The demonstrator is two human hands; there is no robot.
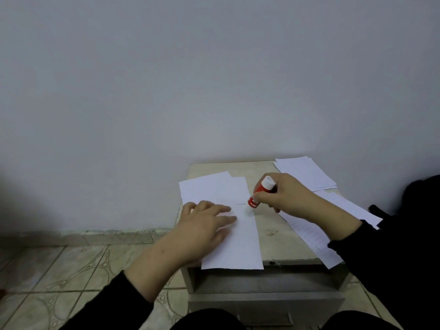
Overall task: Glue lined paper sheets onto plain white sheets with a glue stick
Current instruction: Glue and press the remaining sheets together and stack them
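A white sheet [240, 246] lies on the small table [269, 225], its near edge hanging over the front. My left hand [202, 225] presses flat on it with straight fingers. More white sheets [212, 189] lie behind it, overlapping. My right hand [285, 194] grips a red glue stick [260, 192] with a white end up, its lower end tilted down at the sheet's far right corner. Lined sheets [307, 232] lie under my right forearm at the table's right side.
Another stack of paper [304, 172] sits at the table's back right corner, against the grey wall. An open shelf and a drawer are below the tabletop. Tiled floor [59, 270] spreads to the left. A dark object [419, 198] stands at the far right.
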